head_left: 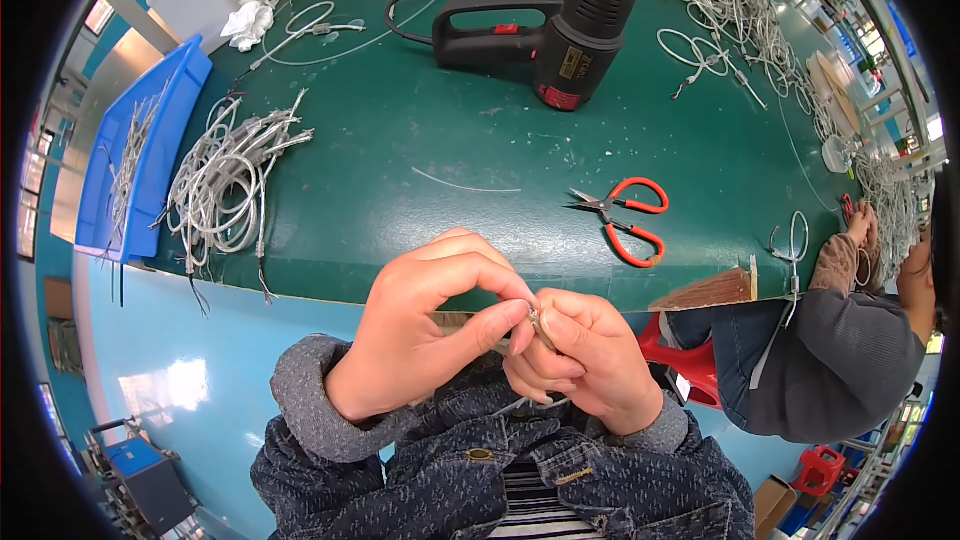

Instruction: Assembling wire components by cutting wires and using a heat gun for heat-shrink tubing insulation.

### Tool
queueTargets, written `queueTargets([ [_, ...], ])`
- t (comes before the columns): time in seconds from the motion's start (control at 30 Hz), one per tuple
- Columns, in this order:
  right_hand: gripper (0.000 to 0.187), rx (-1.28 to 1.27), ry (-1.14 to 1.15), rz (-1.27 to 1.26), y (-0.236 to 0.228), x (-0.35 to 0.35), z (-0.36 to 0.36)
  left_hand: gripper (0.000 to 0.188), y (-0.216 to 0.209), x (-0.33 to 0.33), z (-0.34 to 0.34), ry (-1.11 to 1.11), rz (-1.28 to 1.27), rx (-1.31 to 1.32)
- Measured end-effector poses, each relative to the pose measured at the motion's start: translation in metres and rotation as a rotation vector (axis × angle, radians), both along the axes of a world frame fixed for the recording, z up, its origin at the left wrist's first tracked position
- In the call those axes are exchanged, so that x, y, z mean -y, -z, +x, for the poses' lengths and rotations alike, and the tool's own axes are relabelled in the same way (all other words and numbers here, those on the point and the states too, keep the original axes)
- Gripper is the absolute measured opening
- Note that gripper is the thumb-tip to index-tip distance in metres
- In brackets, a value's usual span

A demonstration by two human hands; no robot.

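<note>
A small metal connector [535, 323] is pinched between both hands just in front of the green table's [400, 140] near edge. The left hand [425, 340] and right hand [580, 360] are closed on it, fingertips touching. Its long axis cannot be told; the red scissors [625, 220] lie beyond, nearer the right hand.

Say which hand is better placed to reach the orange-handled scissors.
Probably the right hand: the scissors lie on the green table straight ahead of it, while the left hand sits farther off. Both pinch a small metal piece.
</note>
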State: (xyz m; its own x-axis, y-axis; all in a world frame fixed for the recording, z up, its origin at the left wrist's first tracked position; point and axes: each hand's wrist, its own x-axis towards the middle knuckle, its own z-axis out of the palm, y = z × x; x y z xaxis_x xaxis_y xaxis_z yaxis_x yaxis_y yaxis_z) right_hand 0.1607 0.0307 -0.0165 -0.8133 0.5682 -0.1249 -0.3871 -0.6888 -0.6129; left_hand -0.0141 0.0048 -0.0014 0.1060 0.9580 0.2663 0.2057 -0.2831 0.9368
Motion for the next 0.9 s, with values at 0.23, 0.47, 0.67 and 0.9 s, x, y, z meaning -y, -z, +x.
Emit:
queueTargets([
  [0.23, 0.027, 0.055, -0.01, -0.031, -0.004, -0.003, 0.001, 0.008, -0.003, -0.001, -0.002, 0.018, 0.034, -0.042],
  [0.47, 0.025, 0.013, -0.067, -0.053, 0.006, -0.006, 0.006, 0.008, 0.004, 0.004, 0.002, 0.006, -0.11, 0.112],
  [0.67, 0.025, -0.024, -0.112, -0.11, 0.005, -0.007, 0.005, 0.006, 0.006, 0.004, 0.003, 0.025, -0.204, 0.206],
  [0.9, 0.025, -0.133, -0.202, -0.302, 0.008, -0.01, 0.005, 0.004, 0.006, 0.004, 0.005, 0.013, -0.247, 0.238],
])
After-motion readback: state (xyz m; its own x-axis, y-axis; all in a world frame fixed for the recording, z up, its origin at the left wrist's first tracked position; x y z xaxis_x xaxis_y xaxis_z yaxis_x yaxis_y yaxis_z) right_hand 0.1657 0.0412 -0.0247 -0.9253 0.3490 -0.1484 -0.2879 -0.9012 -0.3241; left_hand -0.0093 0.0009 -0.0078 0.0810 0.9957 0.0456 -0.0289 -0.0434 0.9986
